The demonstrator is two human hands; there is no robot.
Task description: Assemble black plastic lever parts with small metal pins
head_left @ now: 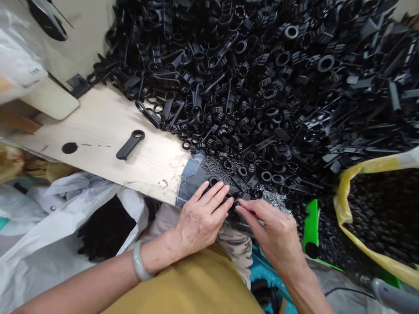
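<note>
The left hand (204,216) lies palm down with its fingers extended across a black plastic part (233,191) at the near edge of the worktop (157,152), resting on it rather than gripping around it. The right hand (273,224) has its thumb and index finger drawn together at the part's right end; whatever is between the fingertips is too small to tell. A pale bangle (139,261) circles the left wrist. Just beyond the hands are tiny dark pieces (218,166) and, to the right, silvery pins (275,198). A large pile of black plastic parts (229,83), many of them rings and ring-ended handles, covers the far side. One ring-ended handle (130,145) lies apart on the bare wood, near a round black spot (70,148). A denim-like patch (190,171) borders the wood. A green piece (310,223) stands right of the pins, beside a yellow-rimmed bag (343,205) of dark pieces. At lower left, a white bag (135,205) holds black items (106,229).
</note>
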